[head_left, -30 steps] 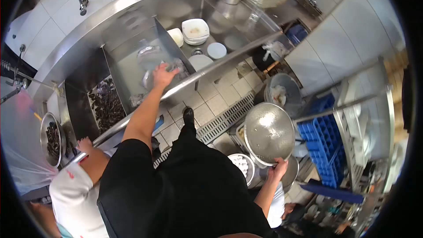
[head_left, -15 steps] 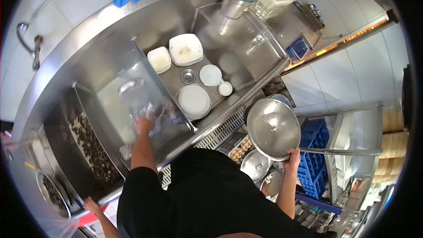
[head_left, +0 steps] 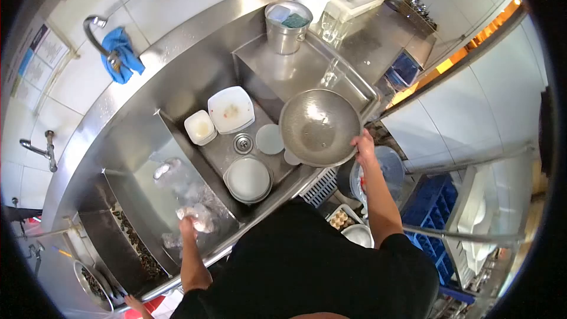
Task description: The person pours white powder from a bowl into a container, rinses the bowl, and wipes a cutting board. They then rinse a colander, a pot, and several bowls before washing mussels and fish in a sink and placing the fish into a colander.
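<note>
Far-left basin [head_left: 97,230] holds dark mussels [head_left: 139,251]; another person's hand [head_left: 133,302] shows at its near edge. Next basin [head_left: 147,192]: left hand [head_left: 189,224] sits low inside, near the front wall, fingers closed round a bunch of clear plastic wrap [head_left: 199,212], gripped tight prob. because it's limp & wet. Middle basin [head_left: 221,147]: stack of round plates [head_left: 248,178] at the front edge, square plate [head_left: 231,109] + small dish [head_left: 200,127] at the back, drain [head_left: 242,142] between. Metal bowl [head_left: 321,127] hangs over that basin's right edge, mouth up twd the camera, slightly tipped; it's round, so no real long axis. Right hand [head_left: 363,145] clamps the near-right rim, fingers hooked over it. No handle, so the rim's likely the only hold.
</note>
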The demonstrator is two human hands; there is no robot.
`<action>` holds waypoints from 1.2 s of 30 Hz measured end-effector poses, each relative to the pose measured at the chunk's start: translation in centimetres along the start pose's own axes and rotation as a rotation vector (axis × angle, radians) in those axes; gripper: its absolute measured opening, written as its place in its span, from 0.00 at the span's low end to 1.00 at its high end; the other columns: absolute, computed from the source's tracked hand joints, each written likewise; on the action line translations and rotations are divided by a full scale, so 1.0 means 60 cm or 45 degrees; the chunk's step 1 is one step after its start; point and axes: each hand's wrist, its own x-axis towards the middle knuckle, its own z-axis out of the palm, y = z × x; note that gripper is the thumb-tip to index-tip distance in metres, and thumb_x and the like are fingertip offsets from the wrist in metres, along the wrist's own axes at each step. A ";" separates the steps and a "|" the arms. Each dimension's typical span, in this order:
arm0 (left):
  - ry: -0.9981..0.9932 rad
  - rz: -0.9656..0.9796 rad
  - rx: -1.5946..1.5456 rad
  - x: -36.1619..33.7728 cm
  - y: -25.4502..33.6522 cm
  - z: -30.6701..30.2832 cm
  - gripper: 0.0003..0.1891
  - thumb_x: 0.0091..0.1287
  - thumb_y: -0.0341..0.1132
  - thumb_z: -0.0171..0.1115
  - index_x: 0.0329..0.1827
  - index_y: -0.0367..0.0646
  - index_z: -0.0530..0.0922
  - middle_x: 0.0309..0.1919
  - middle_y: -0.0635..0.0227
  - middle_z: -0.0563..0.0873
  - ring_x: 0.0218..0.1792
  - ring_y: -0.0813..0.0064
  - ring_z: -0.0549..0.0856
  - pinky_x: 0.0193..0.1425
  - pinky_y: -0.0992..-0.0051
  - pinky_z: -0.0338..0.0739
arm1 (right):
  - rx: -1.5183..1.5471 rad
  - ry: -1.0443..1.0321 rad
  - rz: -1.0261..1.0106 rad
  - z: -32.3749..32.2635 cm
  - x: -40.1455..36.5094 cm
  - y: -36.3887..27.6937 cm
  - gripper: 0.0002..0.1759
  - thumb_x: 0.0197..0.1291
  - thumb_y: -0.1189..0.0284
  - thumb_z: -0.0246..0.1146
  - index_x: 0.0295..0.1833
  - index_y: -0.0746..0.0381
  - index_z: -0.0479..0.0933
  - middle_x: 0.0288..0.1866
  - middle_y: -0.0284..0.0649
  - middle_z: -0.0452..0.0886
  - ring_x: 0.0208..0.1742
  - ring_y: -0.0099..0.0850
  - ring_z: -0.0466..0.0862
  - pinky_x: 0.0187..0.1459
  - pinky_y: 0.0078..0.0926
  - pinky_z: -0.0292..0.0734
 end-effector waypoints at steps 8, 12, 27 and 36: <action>0.086 0.565 -0.181 -0.269 0.213 0.090 0.19 0.50 0.25 0.55 0.47 0.32 0.78 0.32 0.63 0.83 0.31 0.67 0.83 0.34 0.69 0.79 | -0.078 -0.264 0.183 0.012 0.230 0.022 0.24 0.44 0.85 0.58 0.52 0.64 0.74 0.38 0.37 0.77 0.38 0.32 0.78 0.40 0.31 0.76; -0.100 0.723 -0.271 -0.371 0.339 0.191 0.20 0.61 0.33 0.58 0.55 0.33 0.74 0.39 0.63 0.81 0.41 0.69 0.82 0.47 0.69 0.78 | -0.389 -0.109 0.089 0.017 0.249 0.010 0.21 0.46 0.80 0.62 0.51 0.66 0.75 0.37 0.40 0.80 0.40 0.35 0.80 0.44 0.33 0.76; -1.124 0.049 -0.265 -0.388 0.391 0.872 0.10 0.51 0.18 0.58 0.37 0.32 0.78 0.33 0.59 0.81 0.36 0.61 0.84 0.49 0.60 0.81 | -1.323 -0.363 -0.476 0.208 0.423 -0.188 0.60 0.41 0.61 0.77 0.76 0.64 0.49 0.74 0.59 0.55 0.72 0.57 0.62 0.69 0.43 0.65; -0.870 0.881 0.733 -0.391 0.310 0.966 0.23 0.61 0.29 0.62 0.61 0.40 0.72 0.50 0.58 0.82 0.47 0.61 0.83 0.54 0.62 0.78 | -1.350 -0.030 -1.092 0.208 0.414 -0.175 0.57 0.46 0.52 0.74 0.75 0.66 0.53 0.73 0.59 0.60 0.73 0.54 0.61 0.71 0.52 0.58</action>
